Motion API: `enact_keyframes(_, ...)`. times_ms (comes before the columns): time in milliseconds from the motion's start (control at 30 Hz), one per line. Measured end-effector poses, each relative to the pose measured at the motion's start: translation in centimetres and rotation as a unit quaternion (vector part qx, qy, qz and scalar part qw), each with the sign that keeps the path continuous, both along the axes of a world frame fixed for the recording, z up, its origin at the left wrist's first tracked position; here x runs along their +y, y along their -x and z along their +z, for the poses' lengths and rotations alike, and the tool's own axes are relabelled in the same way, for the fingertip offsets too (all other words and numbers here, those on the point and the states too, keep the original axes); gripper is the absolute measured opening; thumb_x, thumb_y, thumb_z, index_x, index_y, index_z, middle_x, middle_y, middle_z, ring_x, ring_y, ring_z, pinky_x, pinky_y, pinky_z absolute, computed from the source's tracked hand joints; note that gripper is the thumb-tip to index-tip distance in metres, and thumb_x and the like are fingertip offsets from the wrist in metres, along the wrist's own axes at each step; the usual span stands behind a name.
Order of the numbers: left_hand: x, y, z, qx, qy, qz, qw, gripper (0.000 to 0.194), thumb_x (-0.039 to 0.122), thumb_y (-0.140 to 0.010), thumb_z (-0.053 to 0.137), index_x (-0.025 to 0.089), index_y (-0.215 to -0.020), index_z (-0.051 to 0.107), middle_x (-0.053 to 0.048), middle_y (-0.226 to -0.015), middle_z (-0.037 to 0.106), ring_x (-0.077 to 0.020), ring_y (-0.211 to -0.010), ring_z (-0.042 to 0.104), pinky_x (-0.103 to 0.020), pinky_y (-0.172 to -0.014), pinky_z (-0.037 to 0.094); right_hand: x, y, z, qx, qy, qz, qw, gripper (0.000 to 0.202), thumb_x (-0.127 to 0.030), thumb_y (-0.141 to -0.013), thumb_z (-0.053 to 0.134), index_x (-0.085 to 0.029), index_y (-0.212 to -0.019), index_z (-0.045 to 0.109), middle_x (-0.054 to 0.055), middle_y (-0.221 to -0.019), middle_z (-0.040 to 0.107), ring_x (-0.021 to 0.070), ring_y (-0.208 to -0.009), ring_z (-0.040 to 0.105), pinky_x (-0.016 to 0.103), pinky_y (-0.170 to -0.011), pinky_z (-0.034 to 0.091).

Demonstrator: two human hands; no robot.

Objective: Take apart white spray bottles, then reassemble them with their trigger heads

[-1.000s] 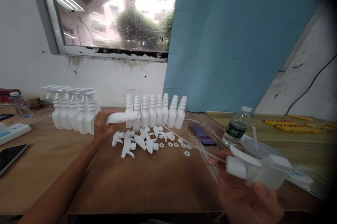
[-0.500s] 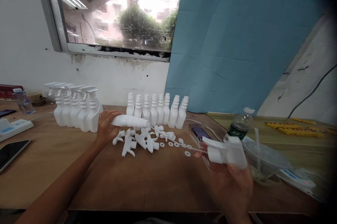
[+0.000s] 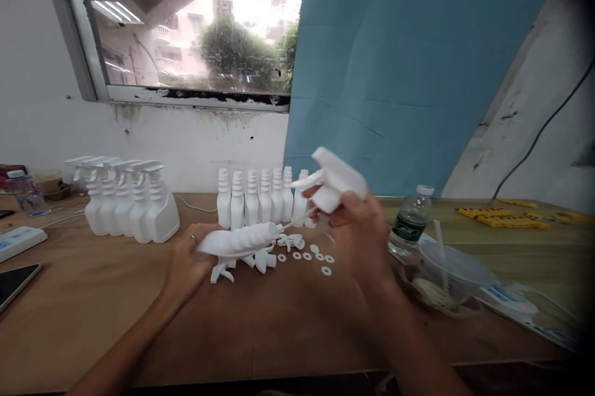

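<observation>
My left hand is closed around the base of a white spray bottle, which lies nearly level with its open neck pointing right. In my right hand is a white trigger sprayer head, held up with its nozzle toward the upper left. A thin dip tube runs from the sprayer head down to the bottle's neck; whether its tip is inside the neck I cannot tell. Loose trigger heads lie beneath the bottle, partly hidden by it. Several flat white washers are scattered to their right.
Capped spray bottles stand in a group at the left. Open-necked bottles line the back by the wall. On the right are a water bottle and a plastic bowl. A phone rests at the left edge.
My right hand has raised the sprayer head and brought it leftward, so its tube now meets the bottle's neck. The bottle has tilted slightly, neck upward. The view has shifted a little.
</observation>
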State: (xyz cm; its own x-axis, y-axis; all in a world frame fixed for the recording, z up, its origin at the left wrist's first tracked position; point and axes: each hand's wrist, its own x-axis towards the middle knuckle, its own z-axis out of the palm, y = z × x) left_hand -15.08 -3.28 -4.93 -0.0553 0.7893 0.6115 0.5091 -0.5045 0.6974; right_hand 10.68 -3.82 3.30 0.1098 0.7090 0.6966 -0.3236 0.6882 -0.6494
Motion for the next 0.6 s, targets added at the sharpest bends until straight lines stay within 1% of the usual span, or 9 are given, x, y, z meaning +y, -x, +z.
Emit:
enact_keyframes(67,-1.0,-1.1,0.1,-0.061,0.061,-0.052,0.995,0.043,0.016,-0.058,0.050,0.020,-0.097,0.067,-0.003,-0.099,0.066,-0.0253,-0.094,0.057,-0.031,-0.081,0.042,0.5,1.1,-1.2,-0.048,0.042,0.050,0.997,0.024,-0.036,-0.085,0.063,-0.020,-0.103,0.062,0.005,-0.088,0.069,0.0170,-0.072,0.064,0.028,-0.062,0.051)
enact_keyframes(167,-1.9,-2.6,-0.5,-0.145,0.154,-0.113,0.971,0.047,0.017,-0.056,0.051,0.020,-0.101,0.065,-0.001,-0.096,0.065,-0.0241,-0.089,0.055,-0.028,-0.072,0.041,0.7,2.3,-2.4,-0.093,0.055,0.121,0.987,0.022,-0.038,-0.085,0.064,-0.022,-0.100,0.063,0.003,-0.086,0.069,0.0179,-0.075,0.065,0.027,-0.062,0.051)
enact_keyframes(233,-2.1,-3.3,-1.5,-0.192,0.206,-0.144,0.949,0.047,0.018,-0.055,0.052,0.020,-0.101,0.063,-0.001,-0.089,0.064,-0.0221,-0.082,0.053,-0.026,-0.067,0.039,0.7,2.9,-2.6,-0.105,0.052,0.148,0.982,0.021,-0.039,-0.084,0.066,-0.023,-0.098,0.062,0.002,-0.084,0.068,0.0174,-0.074,0.065,0.026,-0.063,0.051)
enact_keyframes(333,-1.7,-3.9,-4.0,-0.249,0.254,-0.194,0.914,0.043,0.018,-0.056,0.052,0.019,-0.098,0.061,0.001,-0.081,0.061,-0.0193,-0.076,0.051,-0.025,-0.065,0.038,1.0,4.0,-3.0,-0.082,0.062,0.152,0.983,0.020,-0.035,-0.082,0.067,-0.023,-0.096,0.061,0.000,-0.079,0.066,0.0143,-0.067,0.064,0.024,-0.061,0.050)
enact_keyframes(433,-0.9,-4.2,-6.5,-0.275,0.267,-0.221,0.897,0.043,0.015,-0.058,0.053,0.020,-0.100,0.059,0.001,-0.081,0.060,-0.0180,-0.075,0.052,-0.025,-0.065,0.039,1.9,5.1,-3.9,-0.046,0.091,0.170,0.980,0.016,-0.035,-0.084,0.064,-0.023,-0.092,0.057,-0.003,-0.069,0.063,0.0128,-0.057,0.061,0.022,-0.053,0.048)
enact_keyframes(500,-0.5,-4.3,-7.1,-0.277,0.246,-0.228,0.900,0.045,0.015,-0.062,0.057,0.020,-0.107,0.058,-0.001,-0.092,0.062,-0.0202,-0.084,0.055,-0.028,-0.071,0.042,2.6,5.7,-4.6,-0.034,0.101,0.192,0.976,0.017,-0.036,-0.085,0.062,-0.023,-0.092,0.053,-0.003,-0.068,0.063,0.0142,-0.058,0.062,0.024,-0.054,0.049)
enact_keyframes(533,-0.4,-4.3,-6.8,-0.277,0.220,-0.232,0.906,0.044,0.018,-0.065,0.060,0.021,-0.109,0.058,-0.004,-0.100,0.063,-0.0221,-0.091,0.056,-0.030,-0.075,0.044,2.9,5.9,-4.9,-0.028,0.104,0.196,0.975,0.018,-0.037,-0.086,0.061,-0.024,-0.092,0.052,-0.003,-0.069,0.064,0.0149,-0.060,0.063,0.025,-0.055,0.050)
enact_keyframes(567,-0.3,-4.3,-6.0,-0.280,0.184,-0.235,0.912,0.044,0.022,-0.069,0.064,0.021,-0.113,0.057,-0.006,-0.109,0.062,-0.0240,-0.100,0.056,-0.032,-0.081,0.045,3.0,6.1,-5.1,-0.023,0.106,0.195,0.975,0.019,-0.038,-0.085,0.062,-0.024,-0.093,0.051,-0.002,-0.070,0.064,0.0154,-0.062,0.064,0.025,-0.056,0.051)
enact_keyframes(600,-0.3,-4.2,-4.8,-0.286,0.138,-0.238,0.918,0.044,0.028,-0.072,0.067,0.022,-0.115,0.057,-0.007,-0.117,0.060,-0.0254,-0.107,0.054,-0.033,-0.086,0.045,3.0,6.3,-5.3,-0.020,0.108,0.190,0.976,0.019,-0.037,-0.085,0.062,-0.024,-0.093,0.051,-0.002,-0.072,0.064,0.0155,-0.064,0.064,0.025,-0.057,0.051)
